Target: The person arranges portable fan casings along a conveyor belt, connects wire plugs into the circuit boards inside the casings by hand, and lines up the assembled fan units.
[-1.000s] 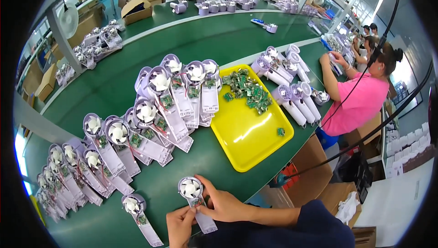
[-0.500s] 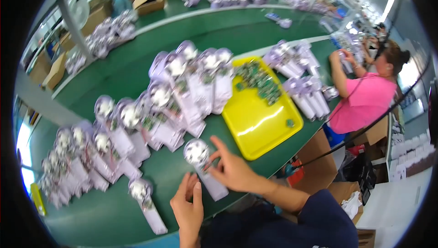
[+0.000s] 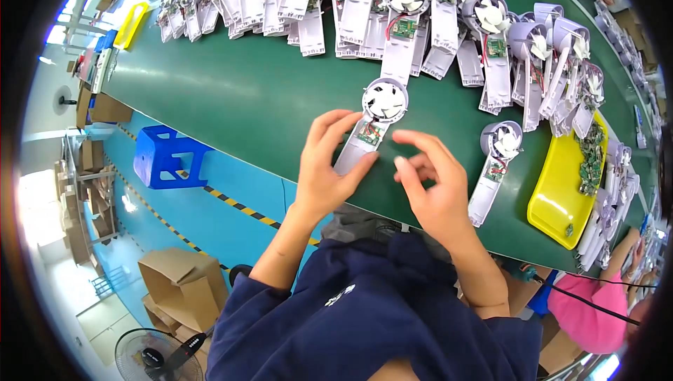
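A half-built handheld fan (image 3: 369,133) lies on the green table before me, with white blades in a round lilac ring and a small green circuit board in its open handle. My left hand (image 3: 324,164) is closed around its handle, fingers on one side and thumb on the other. Just right of the fan, my right hand (image 3: 438,188) hovers with fingers bent and apart, holding nothing that I can see. A second open fan (image 3: 496,164) lies beyond the right hand, its red wires showing.
Many similar fans (image 3: 406,37) crowd the far side of the green table (image 3: 238,93). At the right stands a yellow tray (image 3: 554,199) with circuit boards. A blue stool (image 3: 158,158), a carton (image 3: 182,279) and a floor fan (image 3: 151,356) are at left. A co-worker in pink (image 3: 589,311) sits at right.
The view has swung left. My hands have left the fan now on the right and come to the one left of it, where my left hand has taken hold of the handle.
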Tool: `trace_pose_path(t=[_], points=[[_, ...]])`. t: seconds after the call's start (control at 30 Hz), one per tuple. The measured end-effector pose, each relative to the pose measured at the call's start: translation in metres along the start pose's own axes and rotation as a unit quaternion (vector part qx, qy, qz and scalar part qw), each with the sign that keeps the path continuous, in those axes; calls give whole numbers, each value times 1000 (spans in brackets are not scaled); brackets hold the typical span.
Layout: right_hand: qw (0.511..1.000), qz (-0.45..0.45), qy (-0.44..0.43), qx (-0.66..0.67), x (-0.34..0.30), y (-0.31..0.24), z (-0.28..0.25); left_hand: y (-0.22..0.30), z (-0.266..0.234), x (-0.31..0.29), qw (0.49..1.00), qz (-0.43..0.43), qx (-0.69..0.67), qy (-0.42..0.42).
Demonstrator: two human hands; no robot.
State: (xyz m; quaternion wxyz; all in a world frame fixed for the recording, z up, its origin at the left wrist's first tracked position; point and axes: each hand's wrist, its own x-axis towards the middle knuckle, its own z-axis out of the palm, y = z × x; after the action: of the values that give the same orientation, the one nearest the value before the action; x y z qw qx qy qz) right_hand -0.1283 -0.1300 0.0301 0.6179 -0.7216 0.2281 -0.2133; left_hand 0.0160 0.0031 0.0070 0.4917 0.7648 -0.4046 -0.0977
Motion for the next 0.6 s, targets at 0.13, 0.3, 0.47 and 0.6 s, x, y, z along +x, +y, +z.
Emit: trace_pose_path(t=[0.13,0.3,0.47,0.6], points=[[1000,-10,4,-11,13,8,18,-5,14,-4,1000,21,-16,0],[999,-18,30,-20,8,15,19,3,24,-18,1000,2,-23,-12],[999,-31,18,4,-9,21,-2,18,32,-33,999,-23,-40,-21],[998,34,29,32,-26,14,-15,27,37,-35,999,-11,-34,-21]])
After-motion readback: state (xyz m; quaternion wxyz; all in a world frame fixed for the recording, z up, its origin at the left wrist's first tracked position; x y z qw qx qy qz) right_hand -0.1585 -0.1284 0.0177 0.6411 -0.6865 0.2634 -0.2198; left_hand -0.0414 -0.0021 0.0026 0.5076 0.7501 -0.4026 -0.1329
